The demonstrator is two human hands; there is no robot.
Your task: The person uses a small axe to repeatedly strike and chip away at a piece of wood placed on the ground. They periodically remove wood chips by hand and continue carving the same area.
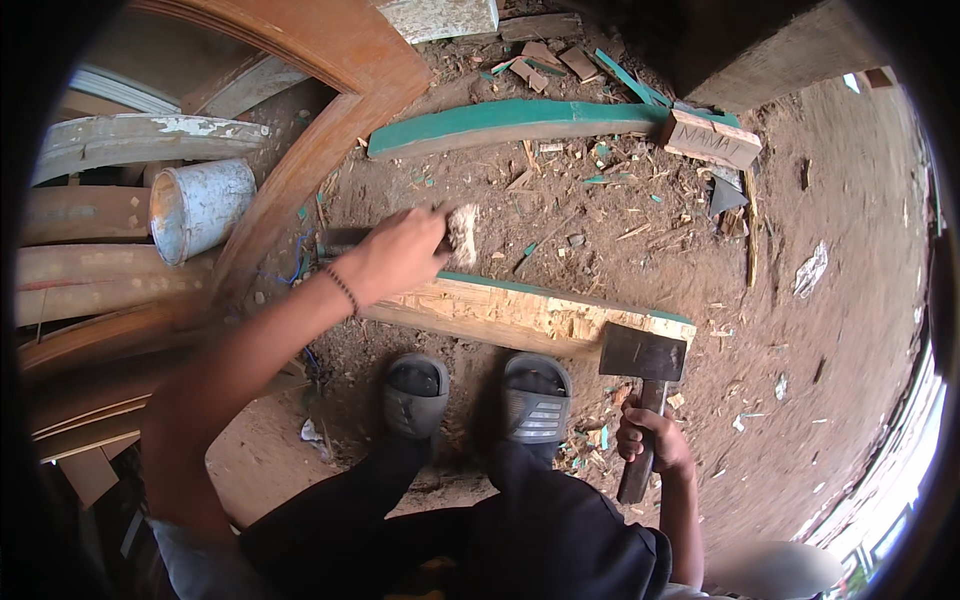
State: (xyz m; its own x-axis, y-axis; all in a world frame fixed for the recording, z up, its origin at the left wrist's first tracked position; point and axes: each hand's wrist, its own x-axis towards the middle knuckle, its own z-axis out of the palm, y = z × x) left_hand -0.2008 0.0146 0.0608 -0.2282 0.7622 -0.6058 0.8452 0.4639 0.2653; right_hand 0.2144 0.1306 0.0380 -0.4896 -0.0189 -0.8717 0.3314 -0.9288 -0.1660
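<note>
My left hand (400, 255) is closed on a dark object with a pale, frayed end (462, 233), above the far edge of a long board (480, 305). The board lies across the ground, teal along its far edge, with a roughly chipped pale face. My right hand (650, 435) grips the handle of a wide, square-bladed dark metal tool (640, 350), whose blade is over the board's right end. My two feet in grey slides (537, 397) are just on the near side of the board.
Behind lie a long teal-painted timber (500, 125), a small wood block (710, 140) and scattered scraps. At left are an orange-brown frame (285, 150), a white bucket (200, 210) and stacked curved planks (90, 270). A square timber post (760, 50) is at top right.
</note>
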